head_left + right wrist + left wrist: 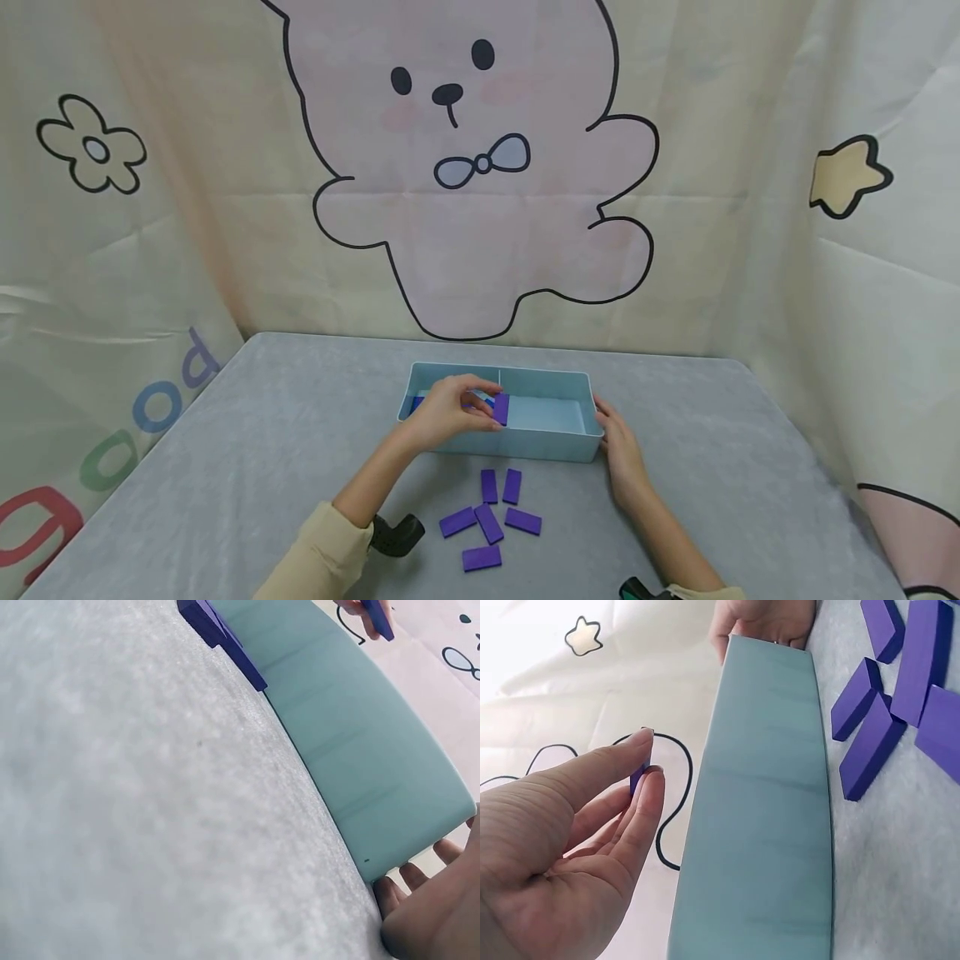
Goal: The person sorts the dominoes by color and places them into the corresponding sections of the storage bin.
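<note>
My left hand (pixel 453 412) pinches a purple block (pixel 501 409) between thumb and fingertips, above the light blue box (pixel 517 446) near its divider. In the left wrist view the same block shows only as a narrow edge between the fingers. My right hand (pixel 624 454) rests against the right end of the box, its fingers along the end wall. Several purple blocks (pixel 481 558) lie loose on the table in front of the box. Inside the left compartment, blue pieces (pixel 417 403) show partly; my left hand hides the rest.
The grey table (pixel 300 467) carries the box and blocks. A patterned curtain (pixel 247 208) stands behind the table and along both sides. A black wrist device (pixel 397 536) sits at my left wrist, and another (pixel 637 590) at my right.
</note>
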`<state>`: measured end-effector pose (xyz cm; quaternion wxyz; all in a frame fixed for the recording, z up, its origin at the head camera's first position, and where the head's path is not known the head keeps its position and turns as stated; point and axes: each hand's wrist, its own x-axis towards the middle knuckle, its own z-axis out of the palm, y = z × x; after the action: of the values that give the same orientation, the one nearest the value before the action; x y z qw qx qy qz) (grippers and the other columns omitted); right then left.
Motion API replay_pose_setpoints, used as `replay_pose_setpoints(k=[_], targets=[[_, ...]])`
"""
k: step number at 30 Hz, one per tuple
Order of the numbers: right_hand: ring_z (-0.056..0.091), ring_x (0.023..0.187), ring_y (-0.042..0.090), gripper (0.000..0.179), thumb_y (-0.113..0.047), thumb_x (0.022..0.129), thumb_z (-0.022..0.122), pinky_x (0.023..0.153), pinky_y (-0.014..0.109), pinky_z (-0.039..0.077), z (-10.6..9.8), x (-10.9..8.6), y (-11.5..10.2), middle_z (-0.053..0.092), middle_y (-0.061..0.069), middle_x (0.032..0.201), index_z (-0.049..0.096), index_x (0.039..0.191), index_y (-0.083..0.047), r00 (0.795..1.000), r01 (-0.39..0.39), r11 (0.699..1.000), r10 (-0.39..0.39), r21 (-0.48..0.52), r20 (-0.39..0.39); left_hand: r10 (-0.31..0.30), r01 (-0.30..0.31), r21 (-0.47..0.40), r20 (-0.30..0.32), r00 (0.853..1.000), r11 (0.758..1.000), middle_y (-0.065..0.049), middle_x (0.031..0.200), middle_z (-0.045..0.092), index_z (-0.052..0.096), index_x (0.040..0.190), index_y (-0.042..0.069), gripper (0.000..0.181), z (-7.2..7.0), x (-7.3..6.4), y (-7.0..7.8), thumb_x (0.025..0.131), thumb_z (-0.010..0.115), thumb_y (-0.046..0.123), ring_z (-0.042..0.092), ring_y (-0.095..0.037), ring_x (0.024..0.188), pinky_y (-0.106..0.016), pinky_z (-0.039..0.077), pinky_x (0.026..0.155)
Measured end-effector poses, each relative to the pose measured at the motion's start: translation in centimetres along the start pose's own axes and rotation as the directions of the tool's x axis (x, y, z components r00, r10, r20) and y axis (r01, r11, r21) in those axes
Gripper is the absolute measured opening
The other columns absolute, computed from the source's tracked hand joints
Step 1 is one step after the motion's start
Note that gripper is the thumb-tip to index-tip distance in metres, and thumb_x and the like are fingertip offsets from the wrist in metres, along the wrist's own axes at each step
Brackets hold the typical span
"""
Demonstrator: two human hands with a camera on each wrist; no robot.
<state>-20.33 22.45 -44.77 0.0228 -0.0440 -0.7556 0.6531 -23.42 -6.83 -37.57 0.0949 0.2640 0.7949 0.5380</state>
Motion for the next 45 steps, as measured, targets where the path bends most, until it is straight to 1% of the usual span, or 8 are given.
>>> replay_pose_setpoints(k=[7,12,14,18,22,31,35,45], targets=[[0.030,0.157,0.029,0.055,-0.024,0.115,0.031,0.110,0.026,0.036,-0.2,0.1,-0.1,0.025,0.011,0.175,0.028,0.167,-0.006,0.999,-0.038,0.994,0.037,0.105,0.014,-0.010,0.010,-0.033,0.007,1.000,0.999,-0.014,0.105,0.076,0.067,0.136,-0.002,0.050,0.8,1.3,0.1,0.090,0.084,0.005,0.073,-0.014,0.087,-0.028,0.062,0.081],[0.033,0.155,0.027,0.054,-0.019,0.114,0.032,0.097,0.012,0.041,-0.3,0.0,-0.1,0.028,0.009,0.174,0.030,0.166,-0.005,0.999,-0.043,0.984,0.043,0.171,0.004,-0.004,0.006,-0.070,0.029,1.000,0.998,-0.018,0.113,0.074,0.065,0.137,-0.004,0.050,1.5,2.1,0.0,0.091,0.082,0.002,0.073,-0.013,0.088,-0.030,0.062,0.082],[0.033,0.155,0.027,0.054,-0.019,0.114,0.032,0.096,0.011,0.042,-0.3,0.0,-0.1,0.027,0.009,0.174,0.030,0.166,-0.004,0.999,-0.042,0.984,0.042,0.172,0.004,0.006,-0.003,-0.076,0.032,0.999,0.997,-0.020,0.119,0.073,0.065,0.137,-0.005,0.050,1.7,2.4,-0.1,0.091,0.081,0.001,0.073,-0.013,0.089,-0.030,0.063,0.083],[0.033,0.156,0.028,0.054,-0.019,0.114,0.032,0.097,0.012,0.041,-0.3,0.0,0.0,0.027,0.010,0.174,0.030,0.166,-0.003,0.999,-0.045,0.984,0.045,0.173,-0.001,0.002,0.001,-0.090,0.034,0.999,0.996,-0.019,0.115,0.075,0.065,0.137,-0.004,0.049,2.3,3.1,-0.4,0.090,0.081,0.000,0.073,-0.013,0.088,-0.029,0.062,0.081],[0.033,0.156,0.028,0.054,-0.017,0.114,0.032,0.097,0.012,0.041,-0.3,-0.1,0.0,0.028,0.010,0.173,0.030,0.166,-0.003,0.999,-0.051,0.982,0.054,0.179,-0.010,-0.037,0.040,-0.099,0.032,0.999,0.994,-0.015,0.109,0.077,0.067,0.137,0.000,0.049,2.9,3.7,-0.4,0.091,0.081,0.002,0.073,-0.013,0.088,-0.029,0.061,0.080],[0.036,0.153,0.028,0.054,-0.018,0.113,0.033,0.096,0.011,0.042,-0.2,-0.1,0.0,0.030,0.010,0.173,0.033,0.165,-0.004,0.998,-0.054,0.984,0.058,0.172,-0.023,-0.083,0.083,-0.057,0.001,0.997,0.995,-0.012,0.135,0.070,0.069,0.137,0.006,0.050,3.9,5.2,-0.1,0.090,0.085,0.008,0.075,-0.018,0.101,-0.036,0.059,0.089],[0.036,0.153,0.027,0.054,-0.019,0.114,0.033,0.096,0.011,0.041,-0.2,-0.1,-0.1,0.029,0.010,0.173,0.033,0.165,-0.005,0.997,-0.062,0.984,0.067,0.169,-0.024,-0.076,0.076,-0.037,-0.008,0.997,0.996,-0.013,0.136,0.069,0.070,0.135,0.005,0.049,4.5,6.0,0.1,0.089,0.085,0.006,0.076,-0.021,0.102,-0.039,0.060,0.093],[0.034,0.155,0.029,0.054,-0.021,0.114,0.033,0.096,0.011,0.041,-0.2,0.0,-0.1,0.027,0.011,0.174,0.031,0.166,-0.004,0.998,-0.061,0.983,0.064,0.172,-0.009,-0.079,0.079,0.008,-0.004,0.997,0.997,-0.015,0.129,0.071,0.072,0.130,0.001,0.047,6.1,7.8,0.7,0.086,0.087,0.003,0.077,-0.021,0.095,-0.030,0.062,0.081]])
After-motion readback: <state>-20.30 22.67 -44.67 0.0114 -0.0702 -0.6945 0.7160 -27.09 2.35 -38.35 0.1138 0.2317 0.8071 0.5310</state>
